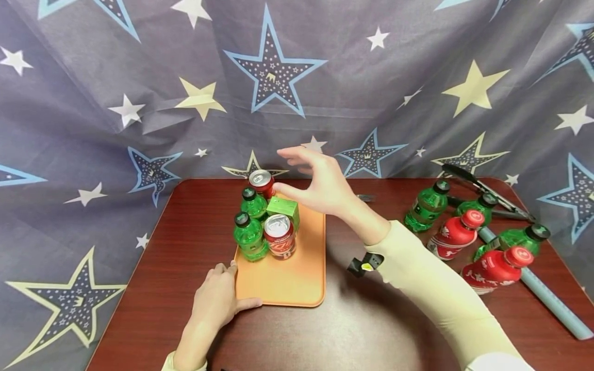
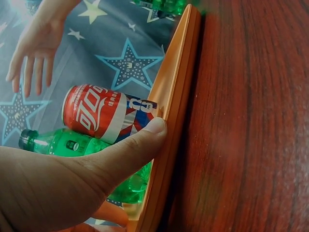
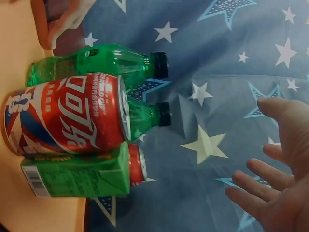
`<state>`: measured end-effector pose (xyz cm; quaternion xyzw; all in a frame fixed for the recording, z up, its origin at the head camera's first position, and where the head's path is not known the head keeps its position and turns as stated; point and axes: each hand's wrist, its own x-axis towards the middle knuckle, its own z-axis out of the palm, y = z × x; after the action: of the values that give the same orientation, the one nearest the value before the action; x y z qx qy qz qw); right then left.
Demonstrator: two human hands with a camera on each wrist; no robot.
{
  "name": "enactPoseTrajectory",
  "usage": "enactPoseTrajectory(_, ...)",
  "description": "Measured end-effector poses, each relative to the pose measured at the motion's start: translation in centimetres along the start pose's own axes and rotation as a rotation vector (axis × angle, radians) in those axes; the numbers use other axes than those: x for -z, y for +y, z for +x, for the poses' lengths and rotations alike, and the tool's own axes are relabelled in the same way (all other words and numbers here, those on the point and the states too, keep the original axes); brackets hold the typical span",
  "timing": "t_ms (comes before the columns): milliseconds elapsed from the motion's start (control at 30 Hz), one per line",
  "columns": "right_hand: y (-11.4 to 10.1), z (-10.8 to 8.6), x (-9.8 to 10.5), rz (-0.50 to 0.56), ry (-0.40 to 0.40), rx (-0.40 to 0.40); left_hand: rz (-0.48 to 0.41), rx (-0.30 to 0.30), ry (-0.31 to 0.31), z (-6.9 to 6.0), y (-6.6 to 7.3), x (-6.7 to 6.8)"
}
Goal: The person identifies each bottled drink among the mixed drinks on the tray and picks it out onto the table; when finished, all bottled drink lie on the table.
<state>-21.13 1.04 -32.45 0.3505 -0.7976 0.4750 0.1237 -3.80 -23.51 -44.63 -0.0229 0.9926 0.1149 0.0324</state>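
An orange tray point(image 1: 283, 286) carries two green bottles point(image 1: 250, 238), a red can point(image 1: 280, 238) in front, another red can point(image 1: 262, 183) at the back, and a green carton point(image 1: 284, 208) between the cans. My left hand point(image 1: 215, 299) touches the tray's near left corner; in the left wrist view its thumb point(image 2: 130, 150) lies on the rim. Above the back of the tray my right hand point(image 1: 320, 180) is raised, fingers spread and holding nothing. The right wrist view shows this hand point(image 3: 275, 169) apart from the carton point(image 3: 77, 174) and can point(image 3: 67, 116).
On the table's right side stand green bottles point(image 1: 427, 206) and red bottles point(image 1: 452, 234), with black-handled tongs point(image 1: 492, 193) behind them and a pale blue rod point(image 1: 552, 301) alongside. A fork point(image 1: 366, 198) lies behind my right wrist. A star-patterned cloth hangs behind the table.
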Motion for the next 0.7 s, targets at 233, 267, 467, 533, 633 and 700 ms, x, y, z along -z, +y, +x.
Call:
enactPoseTrajectory(233, 0.3, 0.7, -2.3, 0.014, -0.053, 0.017, -0.002, 0.0, 0.001, 0.0, 0.0, -0.2)
enactPoseTrajectory(267, 0.4, 0.8, -2.7, 0.017, -0.06, 0.021, -0.003, 0.001, 0.001, 0.0, -0.1, -0.2)
enactPoseTrajectory(467, 0.7, 1.1, -4.5, 0.007, -0.109, 0.018, -0.004, 0.001, 0.0, -0.1, 0.0, -0.3)
enactPoseTrajectory(533, 0.9, 1.2, -4.9, -0.001, -0.126, 0.016, -0.003, -0.003, 0.002, -0.1, 0.0, -0.3)
enactPoseTrajectory(633, 1.0, 1.3, -5.5, -0.016, -0.15, 0.02, 0.0, -0.006, 0.003, 0.0, 0.0, -0.1)
enactPoseTrajectory(700, 1.1, 1.4, -5.9, -0.024, -0.165, 0.028, 0.003, -0.002, 0.0, -0.1, 0.1, -0.1)
